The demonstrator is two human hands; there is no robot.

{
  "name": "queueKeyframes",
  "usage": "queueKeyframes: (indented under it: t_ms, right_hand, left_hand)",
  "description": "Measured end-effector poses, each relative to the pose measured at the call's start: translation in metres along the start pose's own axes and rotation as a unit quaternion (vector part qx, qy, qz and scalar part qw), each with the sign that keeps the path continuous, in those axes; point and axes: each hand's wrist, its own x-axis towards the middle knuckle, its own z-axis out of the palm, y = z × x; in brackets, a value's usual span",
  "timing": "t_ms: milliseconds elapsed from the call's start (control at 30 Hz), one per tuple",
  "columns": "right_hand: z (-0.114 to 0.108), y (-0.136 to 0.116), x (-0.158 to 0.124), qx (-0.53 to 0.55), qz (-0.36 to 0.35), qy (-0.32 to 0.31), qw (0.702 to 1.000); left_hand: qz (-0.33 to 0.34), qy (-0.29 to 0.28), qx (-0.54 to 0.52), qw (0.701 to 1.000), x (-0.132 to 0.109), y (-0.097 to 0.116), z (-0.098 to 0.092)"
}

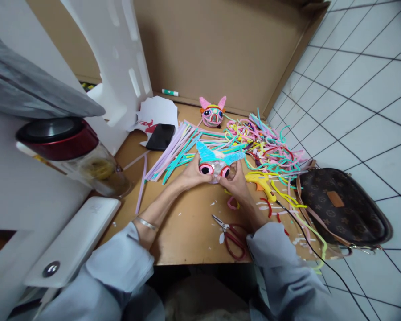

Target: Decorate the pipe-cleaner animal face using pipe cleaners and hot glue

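Observation:
Between both hands, above the brown table, is a small craft animal head (pixel 217 166) with blue fuzzy ears and big black eyes ringed in pink and red. My left hand (pixel 194 173) is closed around its left side. On its right side my right hand (pixel 237 180) grips it, thumb near the lower front. The back of the head is hidden. Behind it stands a similar animal head (pixel 213 115) with pink ears. Striped bundles of pipe cleaners (pixel 173 149) lie just past my left hand. A yellow glue gun (pixel 263 183) rests right of my right hand.
Red-handled scissors (pixel 232 238) lie near the table's front edge. A tangled pipe-cleaner heap (pixel 270 145) covers the back right, with a brown handbag (pixel 344 207) beside it. At left are a black phone (pixel 160 137), a white power bank (pixel 76 238) and a glass bottle (pixel 98 171).

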Motion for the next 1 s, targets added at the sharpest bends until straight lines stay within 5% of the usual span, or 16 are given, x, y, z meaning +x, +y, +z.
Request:
queueKeyframes:
  t_ms: [1000]
  right_hand:
    - [-0.002,0.002,0.002,-0.012,-0.007,0.0,1.0]
  left_hand:
    - [-0.005,-0.048,0.006,0.999,-0.003,0.007,-0.008]
